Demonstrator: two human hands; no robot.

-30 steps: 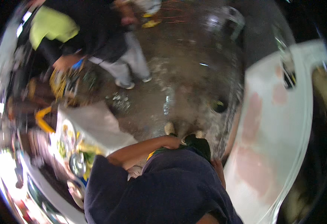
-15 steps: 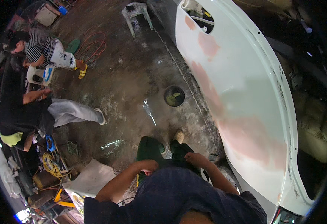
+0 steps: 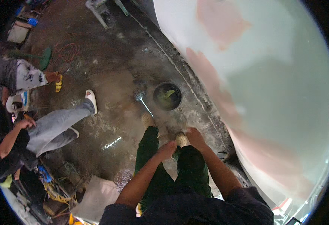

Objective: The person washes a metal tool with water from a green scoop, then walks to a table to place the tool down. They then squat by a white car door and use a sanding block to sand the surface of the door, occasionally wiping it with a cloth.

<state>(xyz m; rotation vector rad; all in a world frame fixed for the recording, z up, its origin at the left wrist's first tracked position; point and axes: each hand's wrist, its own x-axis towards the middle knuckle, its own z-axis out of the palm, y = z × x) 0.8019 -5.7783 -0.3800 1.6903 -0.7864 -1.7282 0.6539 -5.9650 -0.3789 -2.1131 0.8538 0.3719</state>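
Observation:
My left hand (image 3: pixel 167 150) hangs before my green-trousered legs, beside the shoe of my right foot. Close by on the right, my right hand (image 3: pixel 195 138) hangs past the same beige clog (image 3: pixel 181 140). Both hands are smeared by motion; no object shows in either, and how far their fingers are closed is unclear. Ahead on the wet floor stands a round dark bucket (image 3: pixel 167 96) with liquid and a yellow-green piece inside. To my right curves a large white car body panel (image 3: pixel 247 86) with pinkish patches (image 3: pixel 224 22). Neither hand touches the bucket or the panel.
On the left, one person in grey trousers (image 3: pixel 63 120) stands near another in patterned shorts (image 3: pixel 30 74). A pale plastic chair's legs (image 3: pixel 98 15) show at the top. A red hose (image 3: pixel 67 51) lies coiled; a whitish sheet-covered thing (image 3: pixel 95 198) sits at lower left.
I have moved forward, and the bucket and car panel appear larger. Both hands have swung forward and down from my waist. The person in grey trousers has shifted position, legs now apart.

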